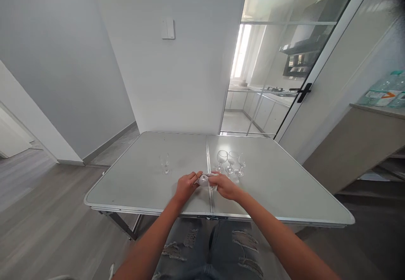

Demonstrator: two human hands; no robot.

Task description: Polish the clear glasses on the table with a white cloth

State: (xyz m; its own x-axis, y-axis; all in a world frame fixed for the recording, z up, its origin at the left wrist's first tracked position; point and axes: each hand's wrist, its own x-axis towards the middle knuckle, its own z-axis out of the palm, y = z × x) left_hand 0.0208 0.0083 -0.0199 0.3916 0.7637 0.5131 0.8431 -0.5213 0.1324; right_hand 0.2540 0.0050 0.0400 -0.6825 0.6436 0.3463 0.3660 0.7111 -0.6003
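My left hand (187, 186) and my right hand (224, 186) meet above the table's centre seam, both closed. Between them is a small, rounded glass (203, 181), held on its side, with my left fingers on its left end. My right fingers press a thin white cloth (214, 183) against its other end. The cloth partly covers the glass, so its full shape is hidden. Just beyond my right hand stand three clear stemmed glasses (230, 160), upright and close together. Farther off to the left, a single clear glass (165, 164) stands upright.
The grey folding table (126, 179) has a metal rim and a seam down its middle. Behind it rises a white wall (183, 86). A glazed door (265, 73) is at the back right, and plastic bottles (384, 92) sit on a shelf at the far right.
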